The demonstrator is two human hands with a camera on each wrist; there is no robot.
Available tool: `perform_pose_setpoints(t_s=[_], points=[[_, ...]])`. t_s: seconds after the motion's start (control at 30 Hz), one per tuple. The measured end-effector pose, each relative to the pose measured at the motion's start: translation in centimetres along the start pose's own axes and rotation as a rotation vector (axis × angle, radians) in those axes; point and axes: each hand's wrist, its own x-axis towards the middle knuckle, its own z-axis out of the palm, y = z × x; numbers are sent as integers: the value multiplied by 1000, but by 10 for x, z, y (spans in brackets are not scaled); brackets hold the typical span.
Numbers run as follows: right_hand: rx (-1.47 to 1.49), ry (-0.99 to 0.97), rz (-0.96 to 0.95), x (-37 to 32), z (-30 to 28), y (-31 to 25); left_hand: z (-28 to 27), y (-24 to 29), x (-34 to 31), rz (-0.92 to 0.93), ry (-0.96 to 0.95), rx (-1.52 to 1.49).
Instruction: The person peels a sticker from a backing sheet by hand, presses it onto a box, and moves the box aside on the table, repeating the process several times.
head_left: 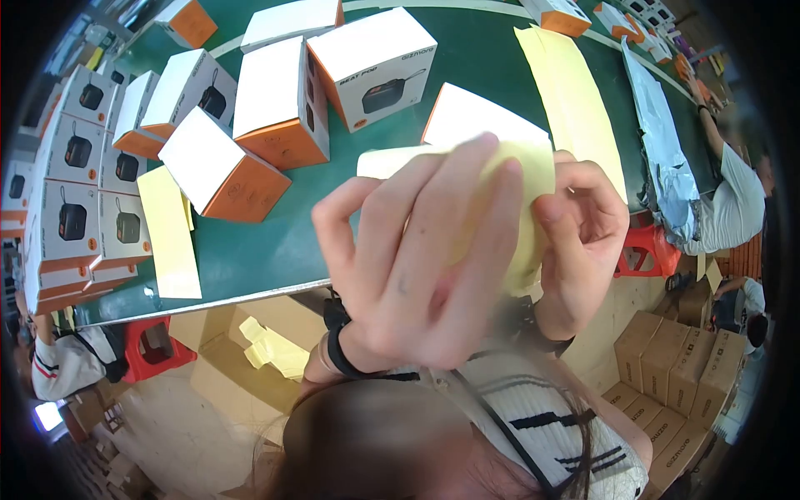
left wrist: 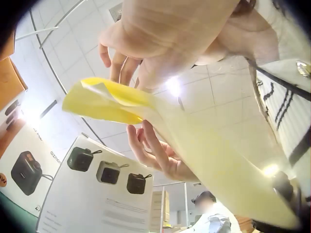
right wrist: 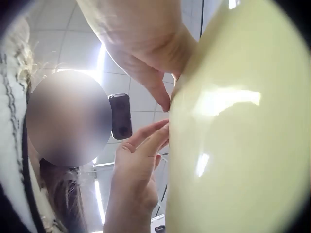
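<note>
A glossy pale-yellow sheet (head_left: pixel 536 179) is held up close to the head camera, bent between both hands. My left hand (head_left: pixel 417 250) lies across its near side, fingers pointing up, and grips it by the edge. At the right side my right hand (head_left: pixel 585 246) pinches the sheet with bent fingers and thumb. The left wrist view shows the sheet (left wrist: pixel 194 141) with a folded, brighter yellow end (left wrist: pixel 104 99). In the right wrist view the sheet (right wrist: pixel 238 145) hides part of the fingertips. A white box (head_left: pixel 483 118) stands just behind the hands.
Several white and orange speaker boxes (head_left: pixel 379 71) stand on the green table (head_left: pixel 312 200), with stacked ones (head_left: pixel 75 167) at the left. Yellow sheets (head_left: pixel 575 100) lie right and left; a silver bag (head_left: pixel 662 142) lies right. Below the table edge is an open carton (head_left: pixel 225 367).
</note>
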Motion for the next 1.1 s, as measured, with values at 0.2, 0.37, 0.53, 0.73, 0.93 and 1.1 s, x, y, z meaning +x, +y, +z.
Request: perform_pose_setpoints(t_s=[0.2, 0.37, 0.53, 0.73, 0.93, 1.1], points=[[-144, 25, -93, -8, 8, 2, 15, -6, -6, 42, 80, -235], [-204, 42, -107, -15, 12, 1, 14, -4, -4, 23, 62, -332], [-240, 61, -129, -18, 16, 2, 8, 0, -3, -131, 0, -447], [-346, 0, -174, -17, 13, 3, 5, -6, 0, -218, -82, -569], [-403, 2, -196, -19, 12, 5, 1, -5, 1, -256, -110, -599], [-383, 22, -210, -20, 14, 6, 3, -9, 1, -235, -92, -616]])
